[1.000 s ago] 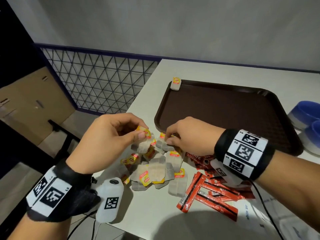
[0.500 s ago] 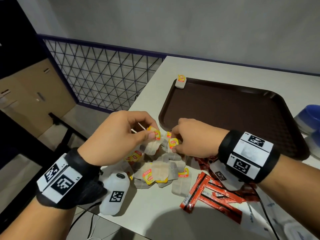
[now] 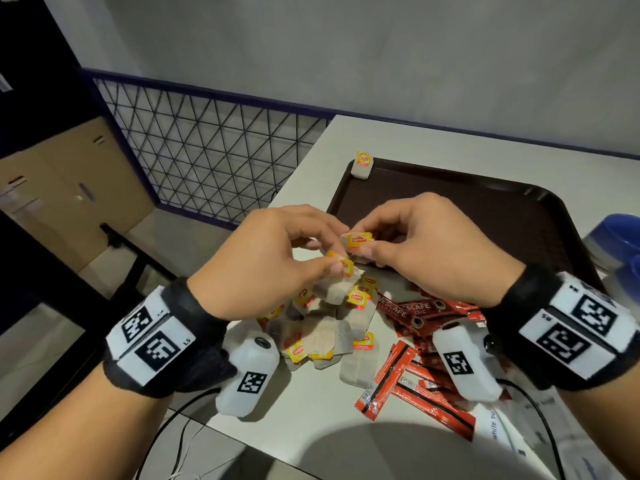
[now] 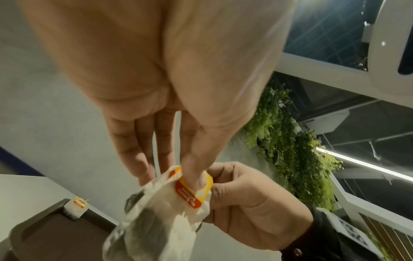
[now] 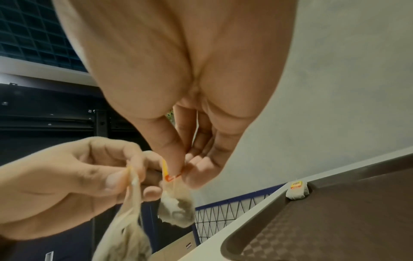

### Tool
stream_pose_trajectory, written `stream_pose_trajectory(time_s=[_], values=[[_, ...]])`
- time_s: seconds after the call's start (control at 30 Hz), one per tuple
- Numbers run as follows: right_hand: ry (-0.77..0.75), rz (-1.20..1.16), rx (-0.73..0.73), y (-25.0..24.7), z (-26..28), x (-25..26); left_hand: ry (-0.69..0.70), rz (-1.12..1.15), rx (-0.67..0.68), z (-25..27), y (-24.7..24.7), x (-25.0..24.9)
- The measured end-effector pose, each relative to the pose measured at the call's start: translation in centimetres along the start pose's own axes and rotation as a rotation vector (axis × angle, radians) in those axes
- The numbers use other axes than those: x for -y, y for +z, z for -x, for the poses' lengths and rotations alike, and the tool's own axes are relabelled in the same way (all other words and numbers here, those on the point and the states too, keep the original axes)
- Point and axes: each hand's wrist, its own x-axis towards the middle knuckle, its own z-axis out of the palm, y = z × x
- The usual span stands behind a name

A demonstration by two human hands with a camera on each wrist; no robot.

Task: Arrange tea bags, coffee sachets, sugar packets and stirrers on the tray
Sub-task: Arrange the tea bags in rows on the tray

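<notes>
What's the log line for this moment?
left hand: pinches tea bag | right hand: pinches second tea bag | tray: one bag at corner

"Lipton" reads on the yellow tag (image 3: 359, 240) pinched in the right hand (image 3: 433, 251), and again on the tags of tea bags in the pile (image 3: 356, 297) on the worktop (image 3: 311, 403) at its left edge. Red coffee sachets (image 3: 405, 306) beside the pile carry "NESCAFE CLASSIC". The left wristband (image 3: 152, 341) shows "L5" beside its square code markers. A white packet (image 3: 495, 424) near the front edge bears "white su", cut off.
</notes>
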Motion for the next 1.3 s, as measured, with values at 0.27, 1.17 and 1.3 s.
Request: stream_pose_trajectory(time_s=[0.27, 1.17, 1.3], values=[[0.012, -0.189, -0.093, 0.8, 1.2, -0.7, -0.009, -0.157, 0.001, -1.9, 1.1, -0.6], [0.16, -0.014, 0.109, 1.6, 1.8, -2.7, -0.096, -0.084, 0.16, -0.6, -0.3, -1.4], [0.105, -0.084, 0.023, -0.3, 1.8, -2.3, 0.003, -0.084, 0.121, -1.3, 0.5, -1.7]])
